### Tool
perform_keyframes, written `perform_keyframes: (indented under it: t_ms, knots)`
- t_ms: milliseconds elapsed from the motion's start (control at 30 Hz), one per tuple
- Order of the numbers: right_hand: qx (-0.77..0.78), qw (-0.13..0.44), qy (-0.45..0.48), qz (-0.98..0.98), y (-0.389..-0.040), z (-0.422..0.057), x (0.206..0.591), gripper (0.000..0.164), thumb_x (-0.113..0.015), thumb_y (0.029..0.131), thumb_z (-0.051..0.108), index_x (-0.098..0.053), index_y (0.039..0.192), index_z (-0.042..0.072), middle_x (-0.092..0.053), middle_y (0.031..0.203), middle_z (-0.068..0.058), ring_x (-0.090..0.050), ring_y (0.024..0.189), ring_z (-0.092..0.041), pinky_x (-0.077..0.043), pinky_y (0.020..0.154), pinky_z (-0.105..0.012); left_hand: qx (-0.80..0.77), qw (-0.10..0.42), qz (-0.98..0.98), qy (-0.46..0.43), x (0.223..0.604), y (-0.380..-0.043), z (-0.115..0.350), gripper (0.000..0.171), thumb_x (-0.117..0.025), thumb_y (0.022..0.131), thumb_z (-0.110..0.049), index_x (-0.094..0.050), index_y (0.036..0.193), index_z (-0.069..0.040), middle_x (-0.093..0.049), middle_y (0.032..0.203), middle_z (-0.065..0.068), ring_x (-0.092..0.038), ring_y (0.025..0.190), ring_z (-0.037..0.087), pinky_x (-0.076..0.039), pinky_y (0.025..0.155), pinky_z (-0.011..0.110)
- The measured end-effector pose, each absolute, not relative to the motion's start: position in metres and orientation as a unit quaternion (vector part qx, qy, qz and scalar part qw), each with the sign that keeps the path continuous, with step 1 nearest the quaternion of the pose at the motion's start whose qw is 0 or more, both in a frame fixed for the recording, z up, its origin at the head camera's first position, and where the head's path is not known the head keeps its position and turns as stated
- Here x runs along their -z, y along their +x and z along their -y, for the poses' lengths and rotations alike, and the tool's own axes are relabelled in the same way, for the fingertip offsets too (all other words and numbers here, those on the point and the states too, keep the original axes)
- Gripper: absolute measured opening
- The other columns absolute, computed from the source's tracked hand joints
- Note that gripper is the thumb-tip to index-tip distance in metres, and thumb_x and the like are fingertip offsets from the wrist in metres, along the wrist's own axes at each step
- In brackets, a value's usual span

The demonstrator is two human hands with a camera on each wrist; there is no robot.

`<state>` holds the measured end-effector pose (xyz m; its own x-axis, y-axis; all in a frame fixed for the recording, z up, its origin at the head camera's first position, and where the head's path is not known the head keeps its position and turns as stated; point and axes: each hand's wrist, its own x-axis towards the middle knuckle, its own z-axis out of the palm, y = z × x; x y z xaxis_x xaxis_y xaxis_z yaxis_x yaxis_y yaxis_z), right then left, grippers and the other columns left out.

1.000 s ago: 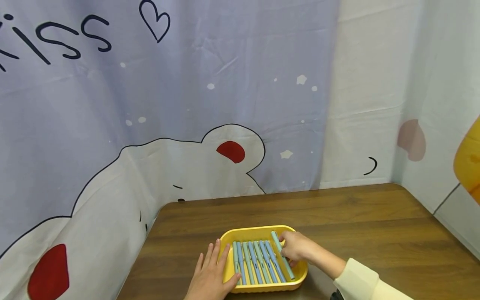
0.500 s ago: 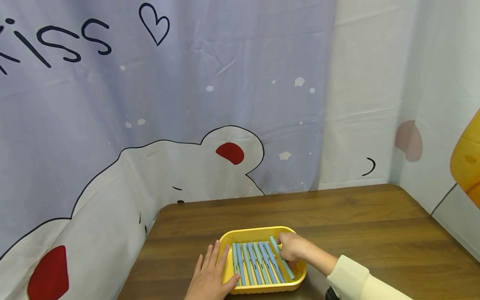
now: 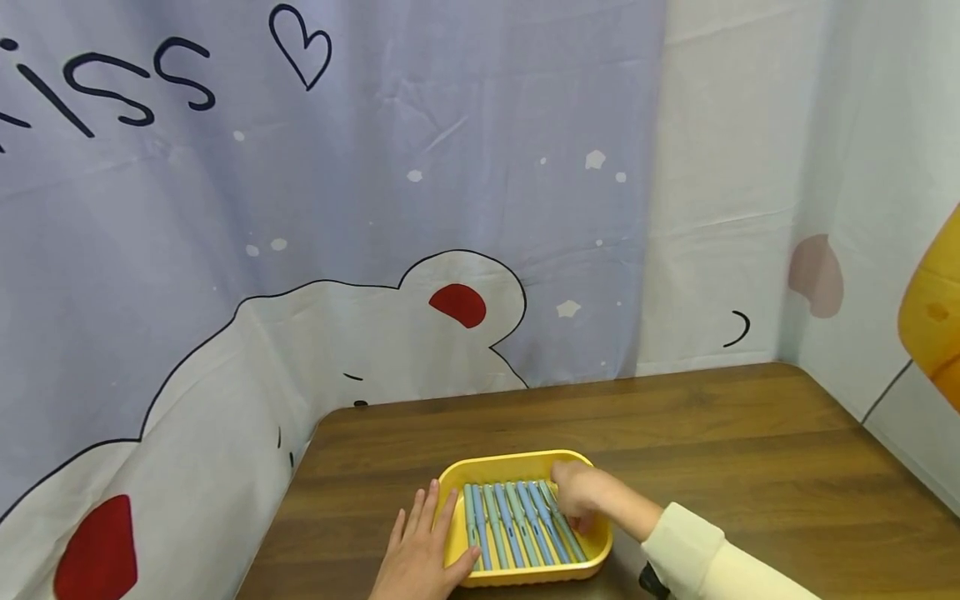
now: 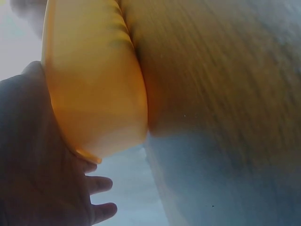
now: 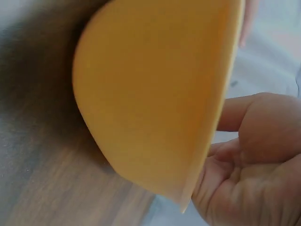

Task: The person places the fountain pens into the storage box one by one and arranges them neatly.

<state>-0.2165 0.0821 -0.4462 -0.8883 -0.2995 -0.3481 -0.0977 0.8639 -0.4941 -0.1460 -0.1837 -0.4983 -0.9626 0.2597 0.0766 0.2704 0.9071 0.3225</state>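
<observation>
A yellow plastic tray [image 3: 525, 575] holds a row of slim capped pens [image 3: 507, 525] in pale blue and green. My left hand [image 3: 420, 550] rests with spread fingers on the tray's left rim; in the left wrist view that hand [image 4: 42, 165] lies along the tray wall [image 4: 99, 84]. My right hand [image 3: 585, 492] reaches in over the right side, at the rightmost green pen [image 3: 564, 523], which lies slightly slanted beside the row. Its fingertips are mostly hidden. In the right wrist view the curled hand [image 5: 263, 160] shows behind the tray wall [image 5: 150, 94].
The tray stands near the front of a brown wooden table [image 3: 675, 433]. A printed curtain [image 3: 450, 167] with bear drawings hangs behind the table and down its sides.
The rightmost green pen has moved left and down, closer against the row, with my right hand following it. My left hand has stayed on the tray's rim.
</observation>
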Motion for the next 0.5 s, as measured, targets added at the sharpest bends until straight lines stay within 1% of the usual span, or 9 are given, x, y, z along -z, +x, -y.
perform_keyframes:
  t_ms: [100,167,233,300,400,500]
  knots:
    - [0.358,0.250,-0.092,-0.895,-0.220,-0.091,0.444,0.029,-0.060,0.093,-0.006,-0.056,0.121,-0.003,-0.066,0.073,-0.017,-0.067,0.056,-0.022,-0.059,0.051,-0.032,0.170,0.011,0.976,-0.136,0.498,-0.146,0.183,0.087,-0.054,0.094,-0.067,-0.035,0.158,-0.012,-0.024,0.165,0.021,-0.026,0.149,0.046,-0.022,0.113,0.073]
    - [0.422,0.273,-0.081,-0.861,-0.222,-0.098,0.444,0.026,-0.059,0.097,0.001,-0.055,0.122,-0.002,-0.066,0.081,-0.019,-0.069,0.062,-0.025,-0.060,0.055,-0.035,0.171,0.009,0.976,-0.136,0.498,-0.146,0.183,0.087,-0.053,0.094,-0.067,-0.035,0.158,-0.012,-0.023,0.165,0.021,-0.026,0.149,0.045,-0.022,0.113,0.073]
    - [0.471,0.290,-0.074,-0.830,-0.224,-0.104,0.444,0.024,-0.059,0.099,0.005,-0.056,0.121,-0.002,-0.065,0.089,-0.021,-0.071,0.069,-0.027,-0.062,0.059,-0.038,0.170,0.009,0.976,-0.136,0.498,-0.146,0.183,0.087,-0.053,0.094,-0.068,-0.035,0.158,-0.012,-0.023,0.165,0.021,-0.026,0.149,0.045,-0.022,0.113,0.073]
    - [0.506,0.294,-0.073,-0.807,-0.224,-0.110,0.445,0.024,-0.059,0.100,0.007,-0.057,0.121,-0.004,-0.064,0.095,-0.022,-0.072,0.075,-0.029,-0.062,0.062,-0.040,0.169,0.009,0.976,-0.135,0.498,-0.146,0.183,0.087,-0.053,0.094,-0.068,-0.035,0.158,-0.012,-0.023,0.165,0.021,-0.026,0.149,0.045,-0.022,0.113,0.072]
    - [0.543,0.292,-0.079,-0.783,-0.224,-0.120,0.445,0.027,-0.059,0.100,0.010,-0.057,0.122,-0.005,-0.065,0.099,-0.022,-0.072,0.079,-0.029,-0.062,0.064,-0.040,0.169,0.009,0.976,-0.134,0.497,-0.146,0.183,0.087,-0.053,0.094,-0.068,-0.035,0.158,-0.012,-0.023,0.165,0.021,-0.026,0.149,0.045,-0.022,0.113,0.072]
    - [0.570,0.286,-0.092,-0.765,-0.223,-0.130,0.443,0.031,-0.059,0.099,0.011,-0.057,0.124,-0.007,-0.065,0.100,-0.020,-0.073,0.081,-0.028,-0.062,0.064,-0.040,0.165,0.012,0.977,-0.133,0.497,-0.147,0.183,0.087,-0.053,0.094,-0.068,-0.035,0.158,-0.012,-0.023,0.165,0.020,-0.026,0.149,0.045,-0.022,0.113,0.072]
